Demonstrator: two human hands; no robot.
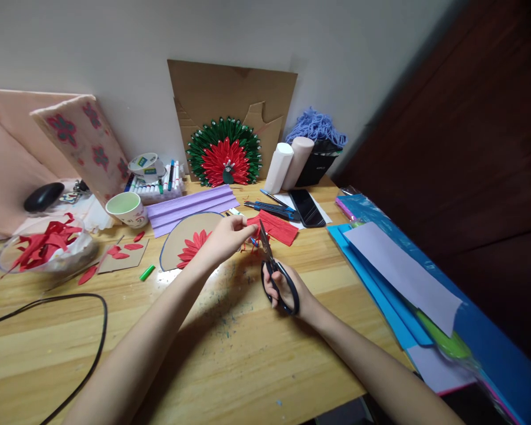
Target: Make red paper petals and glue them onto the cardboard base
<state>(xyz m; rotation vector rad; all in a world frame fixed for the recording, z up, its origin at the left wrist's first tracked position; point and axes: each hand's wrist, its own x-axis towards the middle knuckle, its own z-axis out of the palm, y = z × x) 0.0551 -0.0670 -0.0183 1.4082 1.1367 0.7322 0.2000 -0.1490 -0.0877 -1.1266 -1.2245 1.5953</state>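
Note:
My left hand (228,237) pinches a small piece of red crepe paper (252,224) between thumb and fingertips. In my right hand (291,289) is a pair of scissors (266,245) with black handles, my fingers through the loops. Its blades point away from me and reach up beside the pinched paper; whether they touch it I cannot tell. Just behind the blades lies a folded strip of red crepe paper (281,229), with small red scraps around. Partly behind my left forearm rests a rounded cardboard piece (172,248) bearing red paper petals (193,247).
A bowl of red scraps (77,254), a paper cup (127,208) and a cardboard square with petals (133,258) lie left. A green-and-red paper peacock (225,154) leans on cardboard behind. A phone (307,208) and coloured sheets (402,271) lie right. A black cable (104,319) curves front left.

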